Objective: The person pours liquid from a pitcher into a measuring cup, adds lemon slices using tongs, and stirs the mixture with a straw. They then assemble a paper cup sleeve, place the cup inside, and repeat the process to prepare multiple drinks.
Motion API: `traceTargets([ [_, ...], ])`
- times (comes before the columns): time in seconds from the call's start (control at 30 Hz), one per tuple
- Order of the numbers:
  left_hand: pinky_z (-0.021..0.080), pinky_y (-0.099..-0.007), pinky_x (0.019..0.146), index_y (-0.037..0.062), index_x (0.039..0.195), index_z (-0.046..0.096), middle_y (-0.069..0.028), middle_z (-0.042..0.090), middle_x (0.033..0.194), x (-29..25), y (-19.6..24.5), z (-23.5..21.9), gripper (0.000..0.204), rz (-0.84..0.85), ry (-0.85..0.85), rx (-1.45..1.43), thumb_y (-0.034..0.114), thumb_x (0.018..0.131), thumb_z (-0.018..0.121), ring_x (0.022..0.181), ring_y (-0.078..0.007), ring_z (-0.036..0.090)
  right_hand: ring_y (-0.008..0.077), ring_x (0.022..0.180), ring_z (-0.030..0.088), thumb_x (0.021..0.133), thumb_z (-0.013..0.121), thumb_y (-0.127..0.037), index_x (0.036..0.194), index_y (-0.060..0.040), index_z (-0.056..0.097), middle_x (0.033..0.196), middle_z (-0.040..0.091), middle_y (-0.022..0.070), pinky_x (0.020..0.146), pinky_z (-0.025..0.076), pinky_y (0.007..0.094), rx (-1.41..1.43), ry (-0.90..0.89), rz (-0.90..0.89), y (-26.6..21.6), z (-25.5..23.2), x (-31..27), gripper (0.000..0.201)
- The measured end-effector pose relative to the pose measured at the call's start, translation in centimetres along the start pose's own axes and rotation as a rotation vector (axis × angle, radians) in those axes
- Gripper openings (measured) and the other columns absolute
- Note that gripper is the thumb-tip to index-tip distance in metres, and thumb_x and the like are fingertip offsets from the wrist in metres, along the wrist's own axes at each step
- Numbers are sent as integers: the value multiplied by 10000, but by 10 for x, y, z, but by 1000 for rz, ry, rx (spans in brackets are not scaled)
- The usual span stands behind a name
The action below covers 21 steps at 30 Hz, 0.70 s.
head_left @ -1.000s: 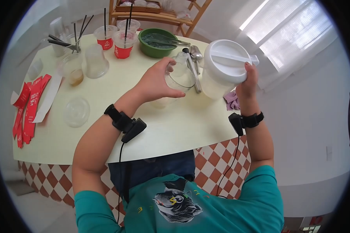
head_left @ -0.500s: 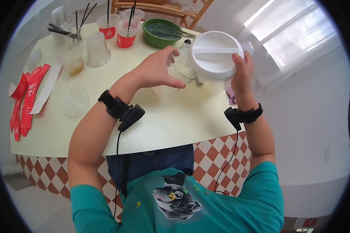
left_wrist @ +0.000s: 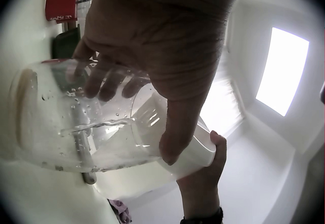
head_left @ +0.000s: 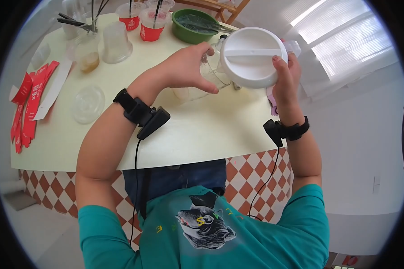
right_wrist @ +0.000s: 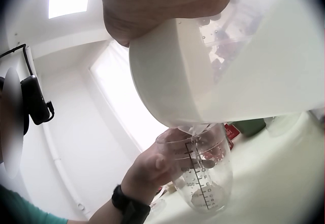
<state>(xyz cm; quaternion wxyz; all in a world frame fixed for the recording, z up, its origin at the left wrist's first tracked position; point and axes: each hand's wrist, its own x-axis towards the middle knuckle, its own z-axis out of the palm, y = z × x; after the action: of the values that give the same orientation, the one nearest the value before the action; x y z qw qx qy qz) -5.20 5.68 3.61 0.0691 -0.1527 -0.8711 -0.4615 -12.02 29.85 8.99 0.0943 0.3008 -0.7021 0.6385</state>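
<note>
My left hand grips a clear measuring cup round its side, thumb on one side and fingers on the other. Printed graduation marks run up its wall. My right hand holds a translucent pitcher by its handle, thumb at the edge of the white lid. The pitcher is tipped toward the cup, its spout right over the rim. A thin stream of clear liquid runs into the cup, and drops cling to the inner wall.
Behind the hands stand a green bowl with tongs and several red-sleeved cups with straws. To the left are an upturned plastic cup, a round lid and red paper strips. A purple cloth lies at the table's right edge.
My right hand has raised and tipped the pitcher toward the cup, so its lid now faces the head camera. My left hand keeps its grip on the cup. The head view has shifted.
</note>
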Motion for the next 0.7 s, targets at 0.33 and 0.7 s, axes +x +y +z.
traceTargets([
  [0.33, 465, -361, 902, 4, 1232, 472, -188, 594, 1077, 0, -1, 2, 854, 3, -1, 26, 345, 552, 859, 1022, -296, 577, 181, 1047, 551, 801, 644, -159, 1243, 90, 477, 1137, 584, 130, 932, 420, 313, -19, -5, -10, -4, 4, -4, 534],
  [0.7, 466, -332, 879, -2, 1213, 490, -165, 613, 1042, 0, 0, 2, 816, -12, -31, 19, 309, 551, 852, 980, -270, 594, 198, 1068, 548, 783, 668, -199, 1234, 85, 492, 1143, 588, 132, 946, 416, 325, -75, -48, -55, 1, 4, -6, 561],
])
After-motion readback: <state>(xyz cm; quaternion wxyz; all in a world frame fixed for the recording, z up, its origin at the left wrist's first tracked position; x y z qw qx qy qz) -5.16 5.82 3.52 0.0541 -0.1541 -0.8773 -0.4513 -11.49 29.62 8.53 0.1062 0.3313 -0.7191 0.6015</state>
